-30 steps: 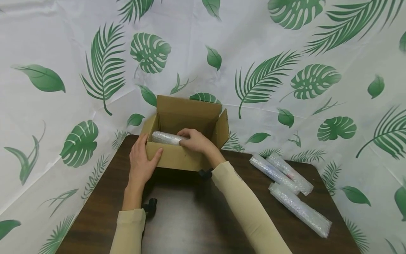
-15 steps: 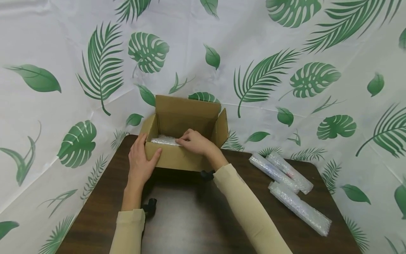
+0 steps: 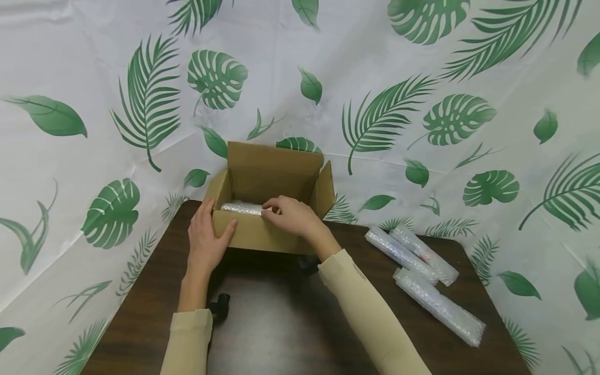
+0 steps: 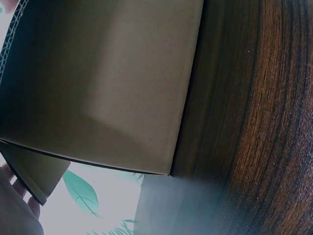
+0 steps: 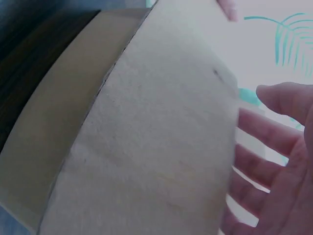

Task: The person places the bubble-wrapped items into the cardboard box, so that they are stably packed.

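An open cardboard box [image 3: 255,235] stands at the back of the table with its flaps raised. Inside it, near the front wall, lies a bubble-wrapped bundle [image 3: 240,208], partly hidden by that wall. My left hand [image 3: 205,239] grips the front left corner, thumb on the front and fingers along the left side. My right hand [image 3: 294,217] reaches over the front edge beside the bundle's right end. In the right wrist view, its fingers spread behind a cardboard panel [image 5: 146,132], with the thumb apart from them. The left wrist view is mostly filled by the box's front.
Several bubble-wrapped bundles lie on the right of the dark wooden table [image 3: 154,297], among them one nearer the front [image 3: 440,307]. A white backdrop [image 3: 281,78] with green leaves stands right behind the table.
The bundle has sunk lower into the box. My right hand's thumb and fingers have loosened and come apart from it. My left hand stays at the box corner.
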The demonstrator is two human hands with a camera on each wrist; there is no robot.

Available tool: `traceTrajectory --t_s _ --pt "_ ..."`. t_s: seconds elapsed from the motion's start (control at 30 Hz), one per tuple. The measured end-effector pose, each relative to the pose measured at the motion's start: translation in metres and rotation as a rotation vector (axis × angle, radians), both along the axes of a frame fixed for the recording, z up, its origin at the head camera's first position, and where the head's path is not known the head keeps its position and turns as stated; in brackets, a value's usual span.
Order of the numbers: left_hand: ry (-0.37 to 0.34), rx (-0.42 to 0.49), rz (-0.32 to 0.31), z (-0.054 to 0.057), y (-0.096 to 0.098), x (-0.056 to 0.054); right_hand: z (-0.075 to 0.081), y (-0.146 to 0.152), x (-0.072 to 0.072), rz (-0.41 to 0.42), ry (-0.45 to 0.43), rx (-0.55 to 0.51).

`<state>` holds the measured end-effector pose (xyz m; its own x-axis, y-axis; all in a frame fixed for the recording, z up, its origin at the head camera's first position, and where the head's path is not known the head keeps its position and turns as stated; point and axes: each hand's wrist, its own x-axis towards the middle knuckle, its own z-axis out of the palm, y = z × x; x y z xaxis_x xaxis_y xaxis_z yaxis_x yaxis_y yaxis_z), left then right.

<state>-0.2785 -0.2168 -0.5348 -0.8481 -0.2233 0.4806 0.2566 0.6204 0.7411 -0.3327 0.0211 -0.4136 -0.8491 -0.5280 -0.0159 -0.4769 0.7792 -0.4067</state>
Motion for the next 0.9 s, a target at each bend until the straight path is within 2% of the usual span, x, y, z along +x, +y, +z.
traceTrajectory --t_s 0.23,0.43,0.53,0.7,0.9 --pt "0.017 0.005 0.001 -0.001 0.001 0.001 0.012 0.015 0.027 -0.032 0.186 -0.108" --pt "0.024 0.014 -0.003 0.000 0.003 0.000 0.016 0.043 0.056 -0.036 0.375 -0.276" --pt "0.031 0.021 -0.008 0.002 0.003 0.001 0.012 0.062 0.067 -0.057 0.451 -0.343" --pt "0.039 0.026 -0.008 0.001 0.003 0.002 0.000 0.098 0.081 -0.117 0.495 -0.459" --pt "0.041 0.027 -0.008 -0.001 0.004 0.002 -0.017 0.149 0.094 -0.225 0.544 -0.502"
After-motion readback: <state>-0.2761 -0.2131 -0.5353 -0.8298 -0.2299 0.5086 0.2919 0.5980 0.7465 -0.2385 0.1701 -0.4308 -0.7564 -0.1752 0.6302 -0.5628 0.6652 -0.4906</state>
